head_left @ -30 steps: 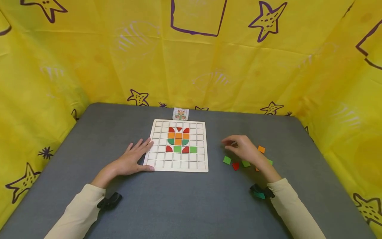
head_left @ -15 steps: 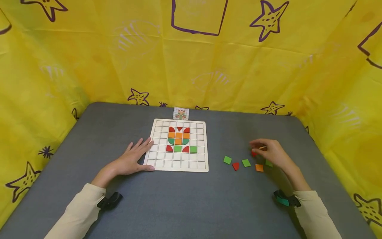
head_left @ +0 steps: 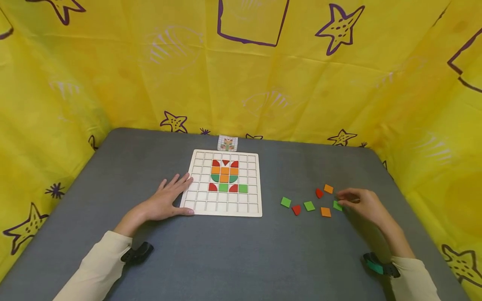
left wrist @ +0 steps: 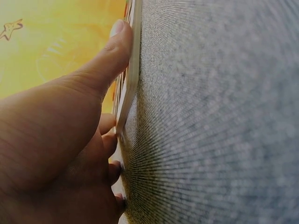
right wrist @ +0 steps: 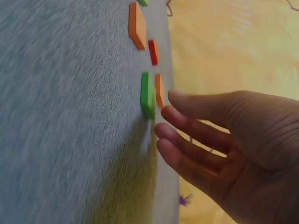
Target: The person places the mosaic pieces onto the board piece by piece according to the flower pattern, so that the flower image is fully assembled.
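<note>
A pale wooden grid board (head_left: 248, 205) lies on the table with red, orange and green pieces set in it. My left hand (head_left: 162, 202) rests with spread, straight fingers on its left edge; in the left wrist view the thumb (left wrist: 114, 56) lies over the board's rim (left wrist: 133, 70). Right of the board, my right hand (head_left: 363, 205) hovers low beside a green square tile (head_left: 337, 205). In the right wrist view its fingers are loosely bent, holding nothing, with the tips just short of the green tile (right wrist: 147, 95).
Loose tiles lie around the right hand: orange squares (head_left: 325, 212) (head_left: 329, 189), red pieces (head_left: 319, 193) (head_left: 296, 210) and green squares (head_left: 286, 202) (head_left: 309, 205). A small pattern card (head_left: 227, 143) stands behind the board. Yellow patterned cloth (head_left: 241, 75) surrounds the grey table (head_left: 233, 259).
My right hand has moved right across the loose tiles, uncovering a red piece and an orange square at the back. My left hand has stayed on the board's edge.
</note>
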### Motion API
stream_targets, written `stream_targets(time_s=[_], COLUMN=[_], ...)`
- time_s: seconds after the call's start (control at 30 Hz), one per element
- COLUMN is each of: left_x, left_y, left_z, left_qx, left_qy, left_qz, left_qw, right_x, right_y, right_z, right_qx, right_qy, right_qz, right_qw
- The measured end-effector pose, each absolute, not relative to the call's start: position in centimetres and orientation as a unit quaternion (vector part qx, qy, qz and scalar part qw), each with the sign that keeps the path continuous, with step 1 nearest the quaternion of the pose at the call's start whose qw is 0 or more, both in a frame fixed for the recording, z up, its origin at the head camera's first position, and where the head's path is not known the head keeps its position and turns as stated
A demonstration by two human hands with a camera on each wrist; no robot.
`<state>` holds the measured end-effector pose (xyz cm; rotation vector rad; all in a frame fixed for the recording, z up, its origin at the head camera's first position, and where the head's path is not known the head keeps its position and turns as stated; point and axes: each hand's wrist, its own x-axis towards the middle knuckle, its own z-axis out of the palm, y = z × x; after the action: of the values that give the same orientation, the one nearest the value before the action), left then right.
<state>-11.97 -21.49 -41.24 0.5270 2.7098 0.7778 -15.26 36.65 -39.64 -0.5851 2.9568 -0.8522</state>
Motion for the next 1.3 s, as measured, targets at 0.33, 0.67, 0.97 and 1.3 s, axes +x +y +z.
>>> stream_targets(time_s=[0.33,0.67,0.97,1.3], left_x=[-12.1,-12.2,-12.2,-12.2], left_y=[-21.6,-21.6,-21.4,-21.5], left_z=[-41.6,-41.6,-41.6,-41.6], left_qx=[0.179,0.181,0.182,0.177], left_qy=[0.938,0.938,0.939,0.939], left_qz=[0.263,0.261,0.261,0.260], left_qw=[0.139,0.138,0.134,0.140], right_x=[-14.6,-14.9,-15.1,-16.6], right_y=[37.6,37.3,36.9,33.9], right_z=[-40.6,-40.8,-39.5,-38.8], right_qx=[-0.190,-0.183,-0.191,-0.210], right_qy=[0.937,0.938,0.940,0.932], right_qz=[-0.293,-0.293,-0.280,-0.290], right_qw=[0.013,-0.022,-0.022,-0.059])
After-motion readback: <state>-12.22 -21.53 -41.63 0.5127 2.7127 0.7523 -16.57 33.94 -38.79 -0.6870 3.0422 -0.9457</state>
